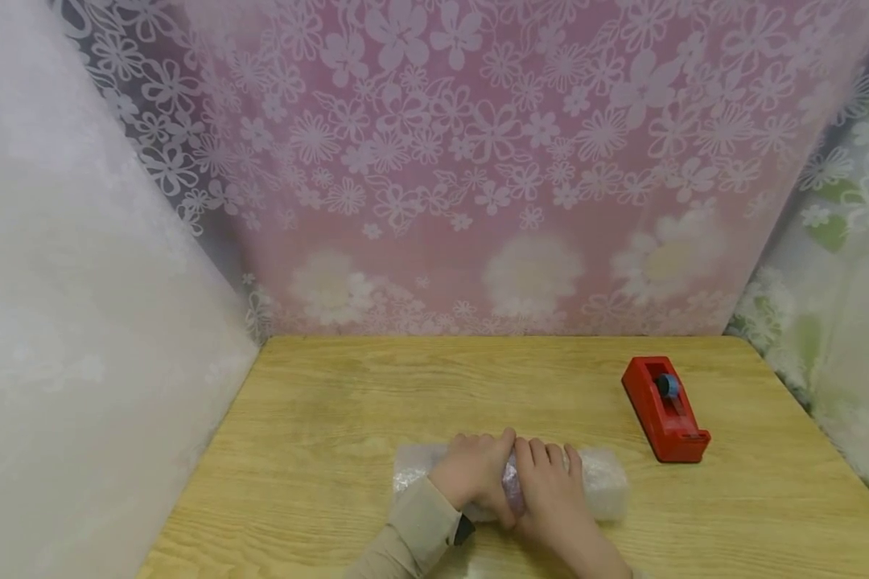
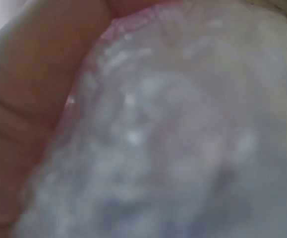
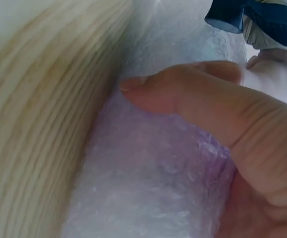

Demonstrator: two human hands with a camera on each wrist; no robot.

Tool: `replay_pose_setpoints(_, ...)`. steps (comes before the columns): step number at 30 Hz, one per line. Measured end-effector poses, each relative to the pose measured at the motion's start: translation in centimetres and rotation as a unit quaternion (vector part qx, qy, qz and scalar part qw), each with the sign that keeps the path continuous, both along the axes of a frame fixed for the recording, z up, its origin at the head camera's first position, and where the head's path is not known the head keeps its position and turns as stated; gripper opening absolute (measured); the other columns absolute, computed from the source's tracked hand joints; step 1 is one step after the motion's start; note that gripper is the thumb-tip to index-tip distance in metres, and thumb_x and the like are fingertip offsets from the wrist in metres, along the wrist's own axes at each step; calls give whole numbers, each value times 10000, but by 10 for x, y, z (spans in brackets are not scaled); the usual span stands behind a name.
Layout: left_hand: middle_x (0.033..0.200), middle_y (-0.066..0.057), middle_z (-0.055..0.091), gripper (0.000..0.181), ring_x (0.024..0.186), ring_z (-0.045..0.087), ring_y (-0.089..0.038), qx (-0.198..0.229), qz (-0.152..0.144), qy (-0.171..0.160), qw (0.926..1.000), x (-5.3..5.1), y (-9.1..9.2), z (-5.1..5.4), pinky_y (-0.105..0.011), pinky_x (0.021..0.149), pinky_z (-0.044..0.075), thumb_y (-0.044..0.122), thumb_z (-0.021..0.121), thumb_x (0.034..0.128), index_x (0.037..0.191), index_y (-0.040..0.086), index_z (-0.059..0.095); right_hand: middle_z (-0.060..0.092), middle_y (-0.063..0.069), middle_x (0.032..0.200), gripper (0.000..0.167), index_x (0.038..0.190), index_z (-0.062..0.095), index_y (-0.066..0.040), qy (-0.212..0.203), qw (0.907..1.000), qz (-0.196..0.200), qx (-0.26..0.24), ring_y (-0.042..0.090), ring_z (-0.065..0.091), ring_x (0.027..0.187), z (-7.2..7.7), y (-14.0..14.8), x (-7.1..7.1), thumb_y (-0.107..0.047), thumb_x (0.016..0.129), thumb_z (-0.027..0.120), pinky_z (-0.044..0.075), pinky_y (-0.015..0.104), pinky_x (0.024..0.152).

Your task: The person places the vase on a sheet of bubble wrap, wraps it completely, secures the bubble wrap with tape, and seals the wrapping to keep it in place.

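A roll of bubble wrap (image 1: 605,484) lies crosswise near the front of the wooden table, with a purple patch showing through its middle. My left hand (image 1: 475,472) grips it left of centre, fingers over the far side. Right beside it, my right hand (image 1: 550,486) holds the roll, fingers curled over the top. In the left wrist view, the crinkled wrap (image 2: 173,129) fills most of the picture against the left palm (image 2: 29,99). The right wrist view has the right thumb (image 3: 183,94) along the wrapped roll (image 3: 138,173), which rests on the wood. What is wrapped cannot be made out.
A red tape dispenser (image 1: 650,408) with a small blue-rimmed roll stands at the right of the table (image 1: 348,402). Flowered pink cloth (image 1: 434,193) hangs behind the far edge, and pale cloth (image 1: 94,322) closes off the left side.
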State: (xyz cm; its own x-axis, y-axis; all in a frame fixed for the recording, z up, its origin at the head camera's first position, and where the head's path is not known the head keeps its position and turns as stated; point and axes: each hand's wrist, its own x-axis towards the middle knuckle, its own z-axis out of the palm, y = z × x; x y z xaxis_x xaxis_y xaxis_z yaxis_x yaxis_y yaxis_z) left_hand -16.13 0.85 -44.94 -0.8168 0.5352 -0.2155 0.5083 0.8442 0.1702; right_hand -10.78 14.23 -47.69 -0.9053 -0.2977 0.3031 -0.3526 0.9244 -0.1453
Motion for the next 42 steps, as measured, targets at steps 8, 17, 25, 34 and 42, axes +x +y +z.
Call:
replay_pose_setpoints(8, 1113, 20, 636, 1025, 985, 617, -213, -212, 3, 342, 9992, 4, -2, -2, -409, 889, 471, 567, 934, 489, 1340, 219, 480, 590, 133, 1052, 891, 1180, 557, -33, -280, 9996, -5, -62, 387, 543, 970, 3, 2, -7, -461, 484, 911, 319, 658, 938)
replay_pose_setpoints(17, 1069, -10, 623, 996, 936, 598, -183, -907, 90, 1853, 9784, 24, 4, -8, -363, 812, 458, 670, 875, 497, 1271, 171, 496, 605, 117, 1089, 877, 1171, 566, -68, -959, 9953, 20, -115, 389, 555, 991, 10, 5, -15, -443, 463, 924, 308, 657, 937)
replay_pose_setpoints(25, 1193, -41, 581, 897, 1065, 562, -248, -1247, 457, 2527, 9584, 39, 15, -19, -442, 956, 418, 550, 857, 647, 1350, 162, 457, 606, 97, 1124, 857, 1232, 568, -95, -1450, 9893, 54, -184, 400, 554, 1022, 13, 8, -23, -463, 526, 886, 279, 679, 950)
replay_pose_setpoints(34, 1087, -45, 606, 825, 980, 562, -221, -1039, 416, 2740, 9552, 32, 15, -25, -404, 890, 428, 512, 857, 647, 1294, 165, 481, 611, 73, 1110, 835, 1222, 577, -103, -1594, 9869, 134, -203, 348, 570, 1004, 17, 10, -30, -488, 542, 872, 324, 664, 930)
replay_pose_setpoints(42, 1055, -38, 606, 864, 963, 566, -222, -865, 319, 2745, 9572, 27, 12, -27, -405, 873, 437, 619, 837, 607, 1256, 177, 475, 609, 101, 1156, 871, 1244, 563, -88, -1773, 9832, 290, -332, 366, 570, 1030, 15, 13, -35, -435, 517, 892, 328, 680, 925)
